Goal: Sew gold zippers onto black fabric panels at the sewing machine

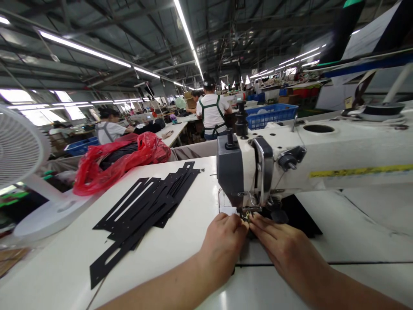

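Observation:
My left hand (226, 234) is closed at the front of the needle area of a white and grey sewing machine (237, 165). Its thumb and fingers are pinched together, and what lies between them is hidden. Close beside it, my right hand (284, 241) has its fingers pressed together, tips at the same spot; what they grip does not show clearly. A small brass-coloured part (247, 215) glints between the fingertips under the machine head. Behind my right hand, a flat black piece (301, 217) lies on the machine bed, partly covered by the hand and the machine.
Left of the machine, several black strips with slots (142, 211) lie in a loose pile on the white table (187, 232). Beyond them sit a red plastic bag (122, 157) and a white fan (22, 150). A blue basket (272, 115) and co-workers (213, 107) are farther back.

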`<move>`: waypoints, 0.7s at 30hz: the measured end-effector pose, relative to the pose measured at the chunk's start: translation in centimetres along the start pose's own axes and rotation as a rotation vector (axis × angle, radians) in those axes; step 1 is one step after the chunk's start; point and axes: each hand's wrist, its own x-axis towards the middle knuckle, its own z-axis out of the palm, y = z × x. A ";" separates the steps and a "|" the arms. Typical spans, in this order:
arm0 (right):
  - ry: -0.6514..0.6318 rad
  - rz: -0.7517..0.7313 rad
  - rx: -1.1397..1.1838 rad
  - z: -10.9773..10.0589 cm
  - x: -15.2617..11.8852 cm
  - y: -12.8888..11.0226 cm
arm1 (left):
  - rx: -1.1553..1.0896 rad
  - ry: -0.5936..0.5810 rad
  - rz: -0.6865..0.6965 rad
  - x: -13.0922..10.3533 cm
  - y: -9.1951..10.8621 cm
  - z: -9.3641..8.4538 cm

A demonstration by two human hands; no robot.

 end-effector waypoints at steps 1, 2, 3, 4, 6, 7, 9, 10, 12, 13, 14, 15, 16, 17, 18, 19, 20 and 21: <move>-0.004 -0.010 -0.020 -0.1 -0.2 0.0 | -0.037 -0.002 -0.019 -0.3 0.2 -0.2; -0.006 -0.025 -0.047 -0.1 -0.4 -0.1 | -0.061 0.003 -0.028 -0.7 0.3 -0.4; -0.007 -0.043 -0.079 -0.1 -0.6 -0.1 | -0.065 0.011 -0.030 -1.1 0.5 -0.5; -0.010 -0.061 -0.109 -0.1 -0.9 -0.1 | -0.051 0.020 -0.023 -1.4 0.6 -0.7; -0.023 -0.083 -0.142 -0.1 -1.3 -0.1 | -0.012 0.013 0.009 -1.6 0.7 -0.9; -0.031 -0.087 -0.142 0.0 -1.4 0.0 | -0.004 -0.005 0.021 -1.6 0.6 -1.0; -0.045 -0.085 -0.127 0.1 -1.4 0.1 | -0.005 -0.043 0.042 -1.3 0.3 -1.1; -0.053 -0.084 -0.117 0.1 -1.3 0.2 | -0.008 -0.058 0.053 -1.1 0.1 -1.1; -0.057 -0.083 -0.109 0.0 -0.9 0.4 | -0.008 -0.059 0.072 -0.7 -0.2 -1.0; -0.057 -0.080 -0.112 0.0 -0.6 0.4 | -0.010 -0.057 0.078 -0.5 -0.4 -0.9; -0.053 -0.078 -0.115 -0.1 -0.4 0.5 | -0.014 -0.056 0.080 -0.4 -0.6 -0.9; -0.046 -0.075 -0.116 -0.1 -0.1 0.5 | -0.019 -0.061 0.077 -0.4 -0.7 -0.8; -0.041 -0.067 -0.111 -0.2 0.1 0.5 | -0.023 -0.070 0.075 -0.3 -0.8 -0.8; -0.041 -0.058 -0.098 -0.2 0.3 0.6 | -0.029 -0.083 0.071 -0.3 -0.9 -0.8; -0.044 -0.048 -0.081 -0.3 0.5 0.6 | -0.033 -0.100 0.066 -0.3 -1.0 -0.7; -0.047 -0.036 -0.064 -0.3 0.6 0.7 | -0.038 -0.107 0.060 -0.2 -1.1 -0.7; -0.050 -0.029 -0.049 -0.3 0.7 0.7 | -0.042 -0.109 0.054 -0.2 -1.2 -0.7; -0.054 -0.025 -0.038 -0.3 0.7 0.8 | -0.049 -0.109 0.048 -0.2 -1.2 -0.7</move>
